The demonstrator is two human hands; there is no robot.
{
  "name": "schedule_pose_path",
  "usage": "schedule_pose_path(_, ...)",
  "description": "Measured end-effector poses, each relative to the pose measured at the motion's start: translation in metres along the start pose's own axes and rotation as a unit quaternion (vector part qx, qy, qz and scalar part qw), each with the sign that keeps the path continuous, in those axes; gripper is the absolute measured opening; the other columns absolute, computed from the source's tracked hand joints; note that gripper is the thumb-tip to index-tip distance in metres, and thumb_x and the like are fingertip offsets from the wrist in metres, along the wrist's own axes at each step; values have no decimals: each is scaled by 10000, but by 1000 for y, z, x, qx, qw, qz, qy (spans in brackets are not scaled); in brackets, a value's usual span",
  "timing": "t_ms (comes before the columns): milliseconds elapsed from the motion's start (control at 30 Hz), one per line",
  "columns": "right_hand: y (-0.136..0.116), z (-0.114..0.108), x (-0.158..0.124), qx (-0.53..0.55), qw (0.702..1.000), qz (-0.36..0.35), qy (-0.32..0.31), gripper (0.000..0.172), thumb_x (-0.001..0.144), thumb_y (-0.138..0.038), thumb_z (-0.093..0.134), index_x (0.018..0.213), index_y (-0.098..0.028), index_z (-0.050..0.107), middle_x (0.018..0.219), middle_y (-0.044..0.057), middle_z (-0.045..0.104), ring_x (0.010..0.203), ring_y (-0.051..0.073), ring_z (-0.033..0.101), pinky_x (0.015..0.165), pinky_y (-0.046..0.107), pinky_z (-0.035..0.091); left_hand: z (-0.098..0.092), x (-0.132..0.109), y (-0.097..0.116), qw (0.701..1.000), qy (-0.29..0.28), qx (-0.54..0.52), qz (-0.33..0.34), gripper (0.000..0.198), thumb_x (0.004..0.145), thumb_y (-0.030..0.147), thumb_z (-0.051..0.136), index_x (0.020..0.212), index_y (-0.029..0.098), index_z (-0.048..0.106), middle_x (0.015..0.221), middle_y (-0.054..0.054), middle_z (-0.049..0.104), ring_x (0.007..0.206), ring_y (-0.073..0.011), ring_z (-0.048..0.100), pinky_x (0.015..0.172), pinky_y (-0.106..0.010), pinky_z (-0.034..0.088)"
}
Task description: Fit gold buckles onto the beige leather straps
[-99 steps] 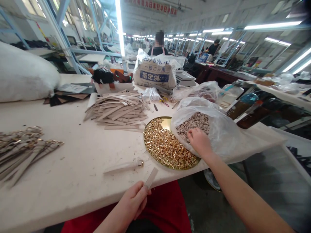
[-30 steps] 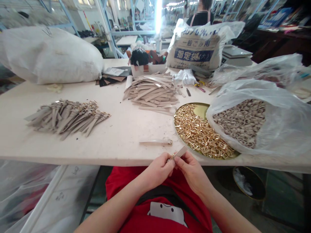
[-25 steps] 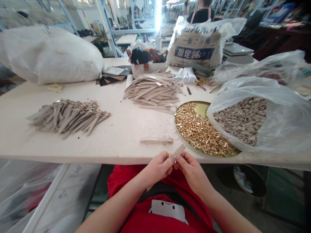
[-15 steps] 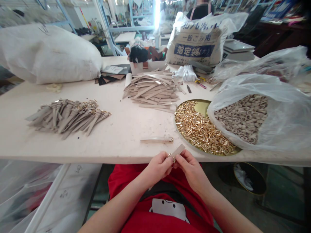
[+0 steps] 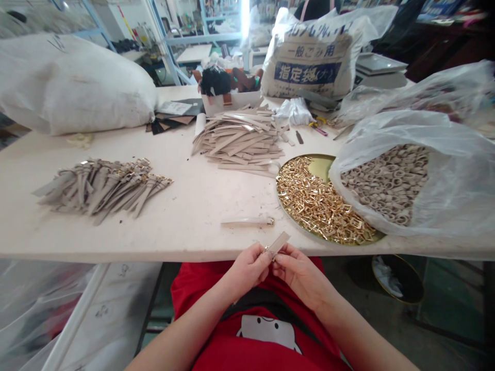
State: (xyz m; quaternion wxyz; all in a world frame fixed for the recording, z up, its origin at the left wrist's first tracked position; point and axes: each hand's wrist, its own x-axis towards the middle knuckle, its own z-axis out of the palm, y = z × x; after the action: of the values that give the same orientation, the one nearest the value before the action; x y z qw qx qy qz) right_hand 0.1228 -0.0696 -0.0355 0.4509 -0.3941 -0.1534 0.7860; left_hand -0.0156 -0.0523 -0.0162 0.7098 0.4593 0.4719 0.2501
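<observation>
At the table's front edge, my left hand [image 5: 251,265] is closed in a pinch on a beige-grey strap [image 5: 281,241]. The strap's flat end points up and to the right. My right hand [image 5: 296,268] is closed around the same strap's lower part, its fingertips meeting the left ones. A little gold metal shows between the fingers, but its shape is mostly hidden. Just beyond the hands lies another strap [image 5: 243,222] with a gold buckle at its right end.
Gold buckles fill a round tray [image 5: 320,167] at right, beside a clear plastic bag [image 5: 452,190] of beige loops [image 5: 386,185]. Loose straps [image 5: 240,136] are heaped mid-table; buckled straps [image 5: 102,188] lie at left. White sacks [image 5: 73,82] stand behind.
My right fingers have shifted lower on the strap, and more of its flat end shows. The whole view has shifted slightly.
</observation>
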Motion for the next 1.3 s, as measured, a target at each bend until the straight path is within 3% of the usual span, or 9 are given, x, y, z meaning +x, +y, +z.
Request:
schedule_pose_path(233, 4, 4, -3, -9, 998, -57, 3, 137, 692, -154, 634, 820, -176, 590, 727, -27, 562, 596, 68, 469, 594, 202, 408, 5, 2, -3, 1000, 17, -19, 16, 339, 786, 485, 451, 678, 167, 403, 432, 86, 383, 343, -25, 271, 363, -166, 180)
schedule_pose_path(367, 7, 5, -8, -109, 987, -116, 28, 100, 730, -209, 611, 813, -190, 558, 708, -33, 555, 632, 88, 481, 633, 222, 413, 7, 1, -5, 1000, 26, 2, 12, 299, 802, 436, 433, 668, 169, 415, 426, 90, 346, 362, -37, 252, 374, -174, 185)
schedule_pose_path(500, 9, -1, -10, -257, 946, -187, 57, 149, 746, -302, 600, 827, -199, 531, 777, -7, 586, 741, 139, 533, 706, 266, 427, 8, 0, -10, 995, 71, 71, 25, 248, 792, 362, 438, 634, 176, 391, 476, 79, 331, 433, -55, 279, 424, -180, 240)
schedule_pose_path(633, 6, -11, -7, -393, 892, -216, 60, 113, 770, -300, 552, 798, -192, 533, 740, 5, 588, 707, 153, 530, 690, 282, 423, 8, -3, -15, 981, 94, 159, 50, 252, 799, 344, 419, 618, 171, 390, 563, 53, 359, 530, -75, 318, 494, -190, 278)
schedule_pose_path(833, -3, -9, -8, -423, 885, -191, 29, 85, 745, -222, 532, 691, -192, 474, 632, -36, 511, 598, 119, 475, 578, 236, 398, 4, -11, -13, 960, 69, 266, 56, 308, 804, 438, 413, 646, 174, 411, 580, 45, 385, 560, -97, 353, 512, -207, 278)
schedule_pose_path(1000, -9, -1, -20, -525, 803, -280, 38, 40, 764, -162, 510, 734, -188, 512, 683, -17, 523, 629, 116, 475, 588, 226, 375, -4, 3, -16, 970, 47, 236, 40, 328, 748, 464, 472, 604, 178, 397, 517, 59, 375, 497, -91, 371, 488, -204, 298)
schedule_pose_path(1067, -13, 1, -24, -536, 793, -289, 16, 77, 787, -141, 469, 787, -184, 532, 738, 2, 558, 671, 118, 507, 620, 225, 393, -4, 10, -16, 977, 37, 209, 12, 299, 735, 475, 471, 709, 178, 443, 492, 69, 408, 432, -94, 387, 443, -206, 299)
schedule_pose_path(1200, -41, -10, -24, -580, 769, -267, -34, 146, 772, -116, 451, 835, -183, 564, 759, 7, 601, 667, 117, 538, 610, 215, 410, 0, 20, -7, 969, 15, 245, 44, 311, 765, 416, 456, 979, 192, 488, 586, 44, 528, 505, -120, 485, 511, -221, 366)
schedule_pose_path(1300, -94, -41, -15, -631, 718, -285, 68, 115, 782, -197, 481, 843, -183, 578, 750, 7, 606, 679, 131, 544, 622, 231, 412, 2, 29, 1, 954, -4, 295, 58, 271, 802, 423, 409, 787, 186, 540, 542, 31, 515, 533, -125, 472, 550, -224, 354)
